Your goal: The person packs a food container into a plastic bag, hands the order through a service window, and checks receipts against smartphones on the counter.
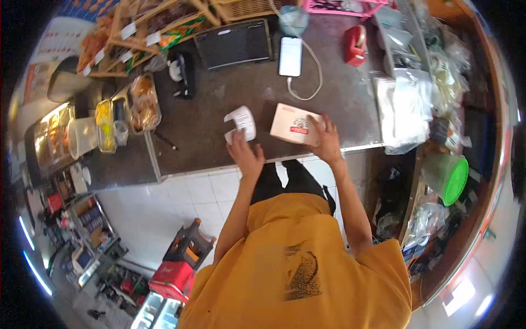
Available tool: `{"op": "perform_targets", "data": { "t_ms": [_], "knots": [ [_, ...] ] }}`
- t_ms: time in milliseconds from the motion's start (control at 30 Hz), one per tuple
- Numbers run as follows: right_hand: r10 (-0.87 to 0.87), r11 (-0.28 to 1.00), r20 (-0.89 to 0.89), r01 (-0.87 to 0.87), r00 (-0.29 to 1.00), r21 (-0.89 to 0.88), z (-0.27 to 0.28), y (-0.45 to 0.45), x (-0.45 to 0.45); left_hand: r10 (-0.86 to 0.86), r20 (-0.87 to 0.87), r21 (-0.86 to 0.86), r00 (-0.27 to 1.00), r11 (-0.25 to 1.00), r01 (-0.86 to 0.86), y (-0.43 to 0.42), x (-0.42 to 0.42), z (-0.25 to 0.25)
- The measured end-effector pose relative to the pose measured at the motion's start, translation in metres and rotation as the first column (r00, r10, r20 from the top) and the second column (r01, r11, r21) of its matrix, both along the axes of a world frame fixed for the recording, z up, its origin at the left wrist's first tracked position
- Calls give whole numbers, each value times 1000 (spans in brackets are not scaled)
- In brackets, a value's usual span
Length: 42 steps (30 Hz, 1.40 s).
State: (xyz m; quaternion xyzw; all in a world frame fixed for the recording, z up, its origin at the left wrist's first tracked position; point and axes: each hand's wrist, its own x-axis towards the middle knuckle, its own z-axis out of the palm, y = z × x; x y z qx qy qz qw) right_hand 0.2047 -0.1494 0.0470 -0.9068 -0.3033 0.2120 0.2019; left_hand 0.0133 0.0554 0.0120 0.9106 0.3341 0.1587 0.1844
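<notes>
Dark worktop [211,101], white tiled floor [192,192] below its near edge. Pale box [289,122], red label on top, is near that edge; can't tell if it's fully resting or slightly lifted. Right hand [329,141] has it by the right end, thumb and fingers around the corner, so box lies mostly to that hand's left. Left hand [246,155]: fingertips on a curled white paper slip [246,122], just left of the box; can't tell from here if it's pinched. Beyond the box: phone [290,56], screen lit, white cable [321,77] looping right. Farther right, red object [356,45] and clear plastic bags [412,109].
</notes>
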Motion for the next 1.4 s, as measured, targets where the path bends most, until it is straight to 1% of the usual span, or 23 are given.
{"op": "perform_targets", "data": {
  "t_ms": [67,100,133,200,267,300,333,433,467,500,533,567,633,700,733,800,900,967,1033,1167,1267,1333,1400],
  "knots": [
    [-32,996,-55,37,998,83,-10,-4,-5,19,-37,-163,999,986,-25,1,-10,-15],
    [-29,994,-69,36,997,106,-9,-3,-2,123,27,-391,992,914,-103,8,-12,-11],
    [-27,991,-78,37,997,126,-9,-3,1,239,71,-603,968,783,-149,18,-13,-8],
    [1,995,-69,6,998,99,-7,-1,5,275,449,-594,850,803,54,44,-15,-28],
    [-2,998,-40,5,999,69,-9,0,5,344,518,-661,783,743,110,64,5,51],
    [-8,997,-30,10,1000,71,-9,1,3,360,524,-729,772,658,188,68,11,96],
    [-12,997,-18,13,1000,75,-9,2,1,336,511,-718,791,672,178,77,10,112],
    [-70,996,-25,72,997,58,-7,11,-3,210,463,-656,861,734,174,90,8,93],
    [-81,996,-28,82,996,47,-7,12,-4,157,439,-631,885,755,179,91,8,69],
    [-91,995,-31,92,995,39,-6,12,-5,155,242,-648,958,760,41,92,-11,0],
    [-69,998,-3,69,998,-6,-3,13,-5,104,161,-535,982,845,-2,82,-30,-47],
    [-45,998,25,46,999,-49,2,15,-3,65,74,-403,995,915,-30,78,-30,-51],
    [15,996,90,-8,996,-84,3,23,4,51,12,-351,999,935,-44,78,-31,-61],
    [101,992,136,-91,986,-82,-5,30,6,60,-44,-340,997,938,-72,70,-35,-50],
    [149,984,59,-142,987,-103,-10,39,6,74,-52,-342,996,935,-88,74,-30,-46],
    [246,952,74,-227,966,-206,-1,65,-1,61,-97,-294,993,952,-87,80,-23,-39],
    [297,926,74,-269,952,-265,3,93,-9,15,-22,-141,1000,990,-18,81,-30,-44],
    [299,903,56,-263,953,-340,8,104,-11,20,-37,-192,999,981,-26,82,-40,-49],
    [232,929,-6,-224,973,-296,11,106,-7,44,-23,-281,999,959,-49,83,-48,-51],
    [180,955,-41,-185,983,-233,24,131,-14,-51,28,-239,998,969,57,84,-67,-56],
    [247,965,29,-244,968,-98,17,166,-32,-66,93,-258,993,962,88,82,-76,-51],
    [301,949,71,-291,951,-122,13,202,-45,-44,90,-340,995,938,72,81,-82,-56],
    [352,930,121,-333,928,-153,3,229,-56,-75,109,-341,991,934,108,80,-88,-52]
  ]
}}
